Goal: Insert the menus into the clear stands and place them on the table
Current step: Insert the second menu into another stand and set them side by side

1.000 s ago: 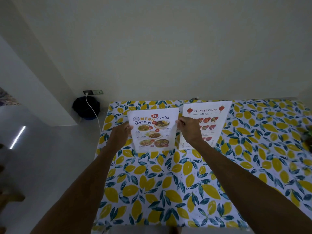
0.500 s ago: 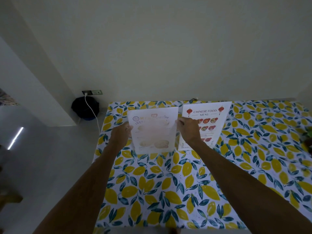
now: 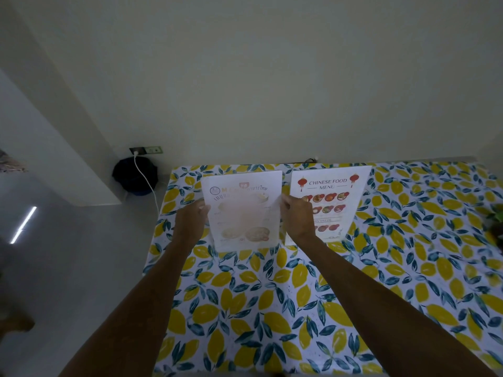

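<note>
A Thai food menu in a clear stand (image 3: 243,210) stands upright at the far left of the table (image 3: 299,308), which wears a lemon-print cloth. Glare washes out most of its print. My left hand (image 3: 190,221) grips its left edge and my right hand (image 3: 298,216) grips its right edge. Just to the right, a Chinese food menu in its stand (image 3: 330,197) stands upright on the table, partly hidden behind my right hand.
The table's far edge meets a plain wall. Left of the table, on the floor, a dark round object (image 3: 135,175) sits under a wall socket (image 3: 146,150) with a white cable. Something green (image 3: 496,221) shows at the table's right edge.
The Thai menu's print went from clear to washed out by glare as the stand tilted slightly. Both hands stay on its edges at nearly the same place.
</note>
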